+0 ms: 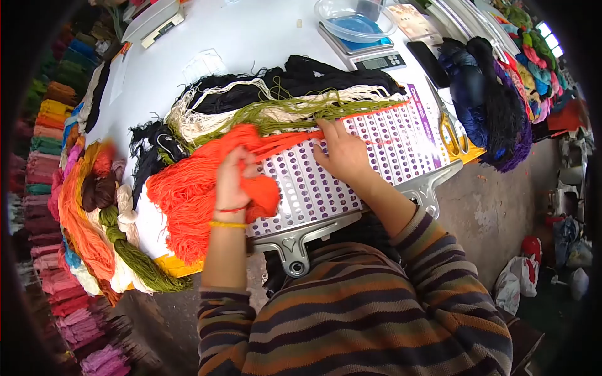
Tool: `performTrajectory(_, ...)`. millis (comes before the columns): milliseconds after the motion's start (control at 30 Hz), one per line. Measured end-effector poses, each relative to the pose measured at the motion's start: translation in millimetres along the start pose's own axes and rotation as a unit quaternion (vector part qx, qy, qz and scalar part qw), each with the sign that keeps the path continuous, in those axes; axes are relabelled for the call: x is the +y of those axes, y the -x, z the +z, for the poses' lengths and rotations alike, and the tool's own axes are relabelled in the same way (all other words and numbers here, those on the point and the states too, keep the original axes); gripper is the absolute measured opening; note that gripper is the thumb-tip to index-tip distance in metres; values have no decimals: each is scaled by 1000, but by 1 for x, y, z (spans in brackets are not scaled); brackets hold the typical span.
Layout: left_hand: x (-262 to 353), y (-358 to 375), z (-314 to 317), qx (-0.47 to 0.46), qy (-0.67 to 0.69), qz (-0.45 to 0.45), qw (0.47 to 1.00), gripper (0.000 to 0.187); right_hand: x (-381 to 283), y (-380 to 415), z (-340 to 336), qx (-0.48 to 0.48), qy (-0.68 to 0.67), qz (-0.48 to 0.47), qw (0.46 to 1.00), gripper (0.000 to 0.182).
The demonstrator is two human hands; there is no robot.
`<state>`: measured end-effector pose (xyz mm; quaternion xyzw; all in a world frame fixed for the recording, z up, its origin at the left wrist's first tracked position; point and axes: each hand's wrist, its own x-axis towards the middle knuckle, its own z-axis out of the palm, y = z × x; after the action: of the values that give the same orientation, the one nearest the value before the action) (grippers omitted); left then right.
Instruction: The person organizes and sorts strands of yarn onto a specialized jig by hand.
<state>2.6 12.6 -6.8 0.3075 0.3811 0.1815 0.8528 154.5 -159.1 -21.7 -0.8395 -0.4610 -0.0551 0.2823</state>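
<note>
My left hand [233,178] is closed around a bundle of bright orange yarn [188,188], with loops bulging out above and beside the fingers. The orange strands run right from it to my right hand [343,153], which lies on a white card with rows of purple-rimmed holes [301,188]. Its index finger and thumb are apart, with the fingertips on the strands. A thin orange strand continues along the card's upper edge to the far right. Behind the card lie olive-green yarn [282,111], cream yarn [188,116] and black yarn [263,84].
Scissors with yellow handles [448,135] lie right of the card, near a black phone [428,64]. A digital scale [379,61] carries a clear bowl [355,25]. A metal bracket [295,247] edges the table. Yarn skeins [91,207] hang at left; dark skeins [473,94] sit at right.
</note>
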Motion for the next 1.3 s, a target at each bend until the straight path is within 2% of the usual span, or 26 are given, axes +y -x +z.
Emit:
performTrajectory(67, 33, 0, -38, -26, -6, 34, 999, 16, 0, 0, -1, 11, 7, -6, 1000, 47)
performTrajectory(100, 57, 4, -51, 7, 57, 26, 998, 17, 0, 0, -1, 5, 1, 3, 1000, 47)
performTrajectory(200, 135, 20, -101, 52, -96, 181, 977, 12, -3, -1, -3, 0, 3, 15, 1000, 46)
performTrajectory(233, 162, 15, -127, 151, -140, 260, 943, 17, -3, 0, -3, -4, 5, 18, 1000, 46)
performTrajectory(267, 193, 23, -136, 189, -40, 254, 948, 19, -4, 0, -3, -8, 7, 19, 1000, 46)
performTrajectory(300, 220, 30, -157, 228, -40, 308, 923, 12, -4, 1, -4, -6, 6, 16, 1000, 46)
performTrajectory(333, 258, 22, -205, 263, -99, 333, 900, 15, -4, 1, -4, -9, 7, 14, 1000, 46)
performTrajectory(367, 291, 25, -231, 408, -155, 394, 809, 14, -4, 1, -4, -12, 6, 12, 1000, 45)
performTrajectory(433, 296, 57, -197, 349, -144, 369, 849, 13, -5, 1, -6, -16, -4, 12, 1000, 43)
performTrajectory(467, 301, 63, -200, 206, -172, 330, 905, 14, -5, 1, -6, -17, -4, 10, 1000, 43)
performTrajectory(533, 236, 87, -108, 105, -125, 266, 950, 19, -4, 2, -4, -3, -6, -1, 1000, 41)
performTrajectory(567, 207, 101, -82, -84, -140, 160, 974, 23, -4, 2, -4, 4, -6, -9, 1000, 41)
performTrajectory(600, 164, 110, -43, -68, -161, 215, 961, 28, -3, 2, -4, 13, -25, -9, 1000, 37)
performTrajectory(667, 100, 120, -7, -170, -172, 183, 953, 39, -1, 1, 1, 36, -115, 39, 992, 32)
performTrajectory(700, 80, 121, 2, -266, -150, 105, 947, 46, -10, -1, -8, -21, -201, 101, 974, 26)
performTrajectory(733, 51, 122, 17, -236, -146, 152, 949, 50, -24, 0, -15, -46, -282, 95, 953, 24)
performTrajectory(767, 35, 119, 24, -281, -156, 145, 936, 55, -39, 4, -22, -72, -360, 90, 926, 23)
performTrajectory(800, 21, 120, 33, -281, -138, 129, 941, 58, -54, 12, -32, -111, -467, 86, 873, 21)
performTrajectory(833, 10, 120, 38, -269, -128, 128, 946, 59, -74, 19, -50, -134, -494, 69, 856, 19)
performTrajectory(867, -2, 115, 39, -303, -93, 133, 939, 60, -89, 24, -66, -156, -520, 53, 838, 18)
performTrajectory(933, -14, 120, 46, -313, -52, 111, 942, 59, -95, 34, -67, -140, -486, 13, 863, 16)
performTrajectory(1000, -15, 126, 47, -316, -48, 110, 941, 59, -97, 40, -64, -171, -548, 51, 817, 15)
performTrajectory(1067, -15, 130, 45, -310, 6, 71, 948, 58, -98, 41, -69, -180, -560, 76, 805, 13)
performTrajectory(1133, -14, 131, 37, -296, 29, 59, 953, 57, -100, 42, -71, -193, -626, 158, 739, 12)
performTrajectory(1200, -16, 130, 31, -240, 58, 53, 967, 53, -102, 43, -70, -196, -633, 162, 731, 9)
performTrajectory(1300, -16, 132, 26, -228, 60, 63, 970, 43, -104, 45, -65, -196, -672, 179, 691, 7)
